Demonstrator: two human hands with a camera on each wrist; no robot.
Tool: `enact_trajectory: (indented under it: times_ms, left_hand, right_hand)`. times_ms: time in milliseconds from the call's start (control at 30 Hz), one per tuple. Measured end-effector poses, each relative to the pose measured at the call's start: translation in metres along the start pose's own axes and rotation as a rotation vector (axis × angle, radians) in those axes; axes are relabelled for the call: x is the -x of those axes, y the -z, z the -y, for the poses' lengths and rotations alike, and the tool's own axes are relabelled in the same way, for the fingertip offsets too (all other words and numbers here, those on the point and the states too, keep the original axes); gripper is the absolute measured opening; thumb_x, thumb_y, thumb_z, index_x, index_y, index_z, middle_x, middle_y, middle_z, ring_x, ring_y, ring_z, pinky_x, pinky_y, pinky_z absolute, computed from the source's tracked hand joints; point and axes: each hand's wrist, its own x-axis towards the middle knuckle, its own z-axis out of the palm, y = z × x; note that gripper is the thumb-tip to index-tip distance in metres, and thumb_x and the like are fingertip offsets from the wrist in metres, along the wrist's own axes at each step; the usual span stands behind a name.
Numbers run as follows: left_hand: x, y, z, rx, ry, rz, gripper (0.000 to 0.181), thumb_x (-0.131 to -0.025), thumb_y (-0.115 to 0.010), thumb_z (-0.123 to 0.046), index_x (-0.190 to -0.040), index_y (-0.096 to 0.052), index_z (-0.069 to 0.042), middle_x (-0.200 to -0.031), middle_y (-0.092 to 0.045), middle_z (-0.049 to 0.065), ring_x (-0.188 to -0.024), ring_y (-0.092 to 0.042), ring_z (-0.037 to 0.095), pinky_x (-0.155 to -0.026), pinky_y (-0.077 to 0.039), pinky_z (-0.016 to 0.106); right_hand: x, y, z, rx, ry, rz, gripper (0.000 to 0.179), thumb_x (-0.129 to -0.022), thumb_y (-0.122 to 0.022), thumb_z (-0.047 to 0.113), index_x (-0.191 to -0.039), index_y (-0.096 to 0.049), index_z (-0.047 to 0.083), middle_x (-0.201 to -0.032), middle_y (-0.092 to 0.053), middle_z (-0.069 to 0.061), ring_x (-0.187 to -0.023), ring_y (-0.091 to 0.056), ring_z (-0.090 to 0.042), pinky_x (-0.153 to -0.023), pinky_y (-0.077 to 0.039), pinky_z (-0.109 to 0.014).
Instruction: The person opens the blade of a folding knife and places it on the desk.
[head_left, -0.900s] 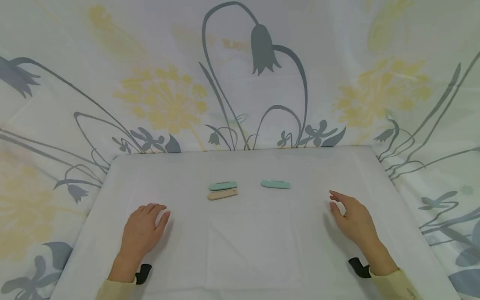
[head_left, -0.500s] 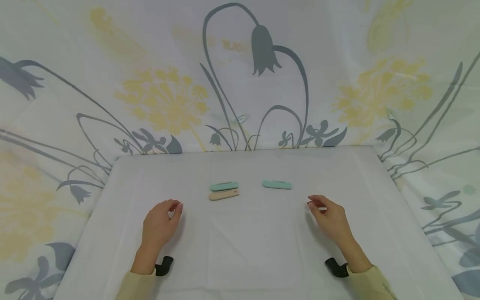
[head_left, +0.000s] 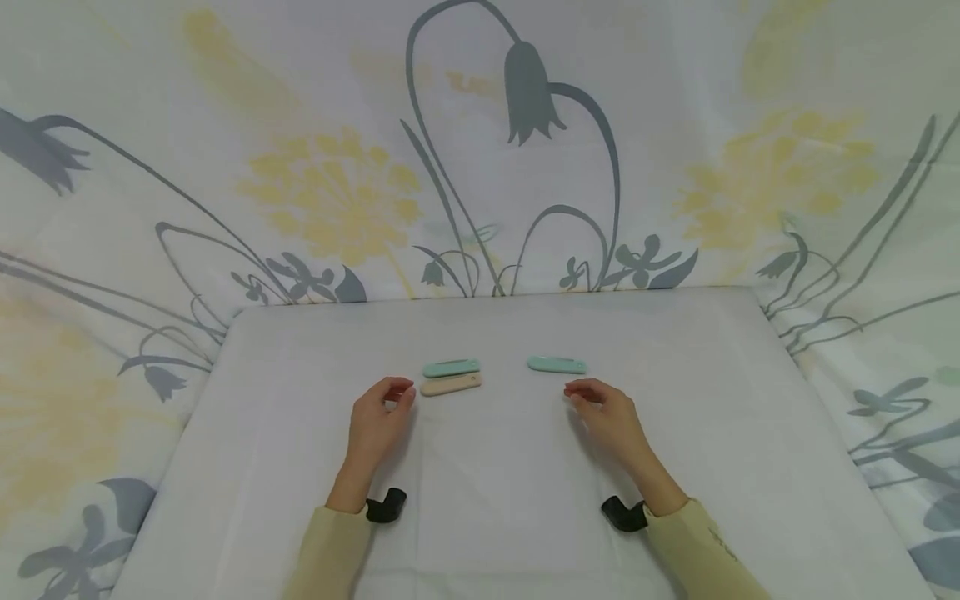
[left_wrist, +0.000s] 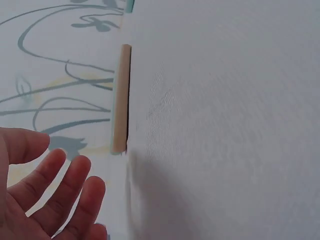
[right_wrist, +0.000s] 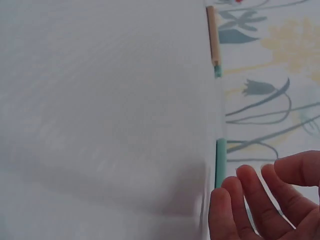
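A slim mint-green piece [head_left: 451, 368] with a rounded end and a slit along its top edge lies left of the table's middle. Right in front of it is a beige piece [head_left: 451, 384] of like shape, with a small hole near one end. Another mint-green piece [head_left: 557, 365] lies apart to the right. My left hand [head_left: 381, 421] hovers just left of the beige piece, fingers loosely bent and holding nothing. Below the right mint-green piece, my right hand [head_left: 609, 417] is likewise relaxed and without a thing in it; its fingers [right_wrist: 250, 185] partly cover that piece in the right wrist view.
The pieces lie on a white-covered table [head_left: 510, 500]. Behind and beside it hangs a white cloth [head_left: 645, 50] with grey and yellow flower prints. A black wrist mount [head_left: 386, 506] sits at the left wrist, another black mount [head_left: 624, 514] at the right.
Both hands have moved inward from the table's sides and slightly forward, coming close to the pieces. Their fingers are a little more bent than before. The pieces lie as they were.
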Motion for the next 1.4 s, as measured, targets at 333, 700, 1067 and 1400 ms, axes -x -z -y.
enact_trajectory:
  times_ms: [333, 700, 1067, 1400]
  left_hand:
    - [-0.011, -0.014, -0.002, 0.09, 0.086, 0.032, 0.022, -0.092, -0.07, -0.021, -0.11, -0.071, -0.008, -0.104, -0.071, 0.008, -0.094, -0.064, 0.024, -0.078, -0.049, 0.039]
    - [-0.017, -0.021, -0.004, 0.063, 0.131, 0.089, 0.029, -0.089, -0.074, -0.022, -0.114, -0.07, -0.007, -0.102, -0.069, 0.009, -0.093, -0.063, 0.023, -0.078, -0.048, 0.039]
    - [-0.019, -0.023, -0.006, -0.018, 0.133, 0.062, 0.023, -0.086, -0.077, -0.015, -0.107, -0.074, -0.005, -0.091, -0.069, 0.007, -0.084, -0.062, 0.023, -0.073, -0.046, 0.037]
    - [-0.021, -0.024, -0.007, -0.032, 0.151, 0.095, 0.023, -0.085, -0.079, -0.014, -0.106, -0.074, -0.006, -0.088, -0.069, 0.005, -0.081, -0.061, 0.02, -0.071, -0.046, 0.035]
  right_hand:
    - [-0.02, -0.034, 0.027, -0.151, -0.114, 0.089, 0.024, -0.096, -0.062, 0.008, -0.119, -0.069, 0.005, -0.114, -0.07, -0.008, -0.099, -0.065, -0.021, -0.076, -0.054, -0.029]
    - [-0.038, -0.073, 0.043, -0.208, -0.134, 0.16, 0.028, -0.094, -0.063, 0.01, -0.122, -0.07, 0.007, -0.119, -0.069, -0.006, -0.104, -0.065, -0.019, -0.082, -0.054, -0.032]
    - [-0.043, -0.094, 0.052, -0.199, -0.113, 0.221, 0.031, -0.095, -0.062, 0.013, -0.125, -0.068, 0.006, -0.125, -0.067, -0.009, -0.103, -0.066, -0.019, -0.084, -0.053, -0.034]
    - [-0.039, -0.097, 0.057, -0.192, -0.122, 0.228, 0.028, -0.095, -0.063, 0.012, -0.122, -0.068, 0.007, -0.12, -0.068, -0.007, -0.103, -0.065, -0.019, -0.084, -0.053, -0.034]
